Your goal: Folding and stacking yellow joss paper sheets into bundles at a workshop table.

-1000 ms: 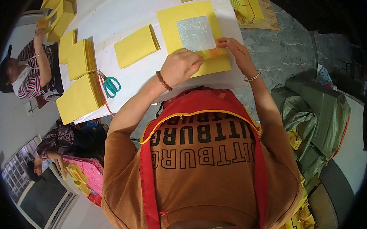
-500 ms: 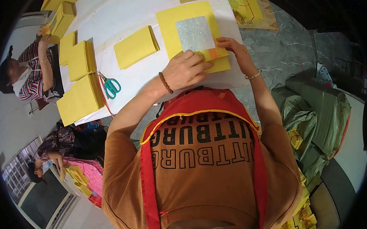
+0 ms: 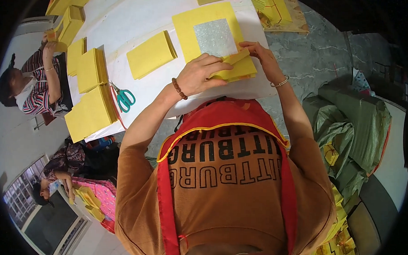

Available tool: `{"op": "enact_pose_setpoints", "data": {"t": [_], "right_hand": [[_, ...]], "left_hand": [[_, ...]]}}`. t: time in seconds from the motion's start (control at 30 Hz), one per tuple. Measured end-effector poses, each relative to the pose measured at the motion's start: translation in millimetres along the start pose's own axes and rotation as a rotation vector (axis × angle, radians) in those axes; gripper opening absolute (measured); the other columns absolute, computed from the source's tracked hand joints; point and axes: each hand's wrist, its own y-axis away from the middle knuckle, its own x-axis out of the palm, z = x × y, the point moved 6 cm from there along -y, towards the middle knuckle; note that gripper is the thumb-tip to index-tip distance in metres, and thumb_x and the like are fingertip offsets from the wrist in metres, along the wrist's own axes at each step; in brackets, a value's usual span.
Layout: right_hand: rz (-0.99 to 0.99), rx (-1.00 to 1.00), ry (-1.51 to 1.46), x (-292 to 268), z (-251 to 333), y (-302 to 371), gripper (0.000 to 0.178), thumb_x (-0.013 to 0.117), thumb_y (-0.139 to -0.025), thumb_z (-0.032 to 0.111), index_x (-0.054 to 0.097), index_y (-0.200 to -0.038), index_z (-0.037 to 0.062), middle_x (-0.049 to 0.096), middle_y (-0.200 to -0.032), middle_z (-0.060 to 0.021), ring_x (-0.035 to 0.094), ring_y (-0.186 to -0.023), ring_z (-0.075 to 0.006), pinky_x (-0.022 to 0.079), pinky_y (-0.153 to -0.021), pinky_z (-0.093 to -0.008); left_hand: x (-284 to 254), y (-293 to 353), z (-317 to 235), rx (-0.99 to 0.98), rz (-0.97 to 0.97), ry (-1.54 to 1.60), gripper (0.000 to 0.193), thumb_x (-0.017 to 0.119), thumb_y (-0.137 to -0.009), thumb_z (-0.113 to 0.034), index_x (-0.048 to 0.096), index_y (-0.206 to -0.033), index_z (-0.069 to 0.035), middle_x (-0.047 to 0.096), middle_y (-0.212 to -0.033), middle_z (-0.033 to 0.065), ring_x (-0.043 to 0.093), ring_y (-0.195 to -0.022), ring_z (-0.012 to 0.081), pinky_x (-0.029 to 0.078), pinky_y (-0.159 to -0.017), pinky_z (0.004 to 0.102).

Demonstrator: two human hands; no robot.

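Observation:
Before me on the table lies a yellow paper sheet (image 3: 184,24) with a silver square (image 3: 215,36) on it. Its near edge is raised in a folded strip (image 3: 237,57) that partly covers the silver. More yellow paper lies under the near side. My left hand (image 3: 202,74), with a beaded bracelet at the wrist, has its fingers closed on the left part of the strip. At the strip's right end, my right hand (image 3: 265,60) pinches the paper with bent fingers; its thumb is partly hidden.
A stack of folded yellow papers (image 3: 151,54) lies left of the sheet. Teal-handled scissors (image 3: 125,100) rest beside more yellow stacks (image 3: 91,114) at the table's left edge. Two other people work at the left. Green wrapped bundles (image 3: 355,119) stand on the right.
The near edge of the yellow sheet has been lifted and folded farther over the silver square. My left hand has shifted slightly left, its fingers now on the folded strip.

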Motion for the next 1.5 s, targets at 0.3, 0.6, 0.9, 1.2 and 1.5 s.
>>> {"op": "enact_pose_setpoints", "data": {"t": [0.3, 0.6, 0.9, 1.2, 1.5], "right_hand": [[0.091, -0.134, -0.005, 4.2, -1.0, 2.4, 0.027, 0.048, -0.090, 0.018, 0.056, -0.113, 0.0054, 0.048, -0.127, -0.0047, 0.048, -0.112, -0.0162, 0.037, -0.095, -0.0323], [0.027, -0.096, 0.120, 9.0, 2.2, -6.0, 0.027, 0.060, -0.084, 0.008, 0.054, -0.110, 0.0053, 0.054, -0.112, -0.0006, 0.052, -0.099, -0.0104, 0.040, -0.089, -0.0261], [-0.108, -0.190, 0.264, 4.3, 25.5, 1.1, 0.021, 0.062, -0.080, 0.006, 0.058, -0.101, 0.0060, 0.056, -0.111, -0.0031, 0.051, -0.107, -0.0166, 0.036, -0.095, -0.0308], [0.324, -0.239, 0.594, 44.8, 61.2, 43.9, 0.020, 0.063, -0.079, 0.013, 0.062, -0.099, 0.0113, 0.061, -0.110, -0.0030, 0.049, -0.115, -0.0206, 0.027, -0.095, -0.0348], [-0.182, 0.109, 0.234, 37.3, 34.7, 21.8, 0.026, 0.054, -0.089, 0.018, 0.058, -0.107, -0.0003, 0.064, -0.095, -0.0095, 0.058, -0.080, -0.0104, 0.046, -0.066, -0.0242]], "left_hand": [[-5.0, 2.4, 26.3, -0.500, 0.062, 0.262, 0.028, 0.050, -0.089, -0.013, 0.053, -0.115, -0.006, 0.055, -0.070, 0.0087, 0.053, -0.062, 0.0166, 0.042, -0.060, 0.0281], [-28.9, 31.0, 53.3, -0.482, -0.098, 0.821, 0.045, 0.045, -0.080, 0.001, 0.046, -0.125, -0.006, 0.058, -0.111, 0.0110, 0.051, -0.105, 0.0178, 0.034, -0.097, 0.0281], [-37.0, 42.4, 28.8, -0.204, -0.208, -0.210, 0.052, 0.050, -0.063, 0.007, 0.058, -0.111, -0.009, 0.055, -0.113, 0.0097, 0.047, -0.106, 0.0295, 0.038, -0.088, 0.0385], [-30.9, 67.8, -5.3, -0.180, -0.227, -0.136, 0.022, 0.054, -0.081, -0.012, 0.060, -0.101, -0.006, 0.062, -0.096, 0.0090, 0.056, -0.088, 0.0251, 0.044, -0.075, 0.0350], [-26.6, 55.6, 43.6, -0.776, -0.294, 0.193, 0.024, 0.052, -0.087, -0.024, 0.056, -0.091, 0.000, 0.058, -0.064, 0.0151, 0.056, -0.059, 0.0309, 0.043, -0.054, 0.0391]]}}
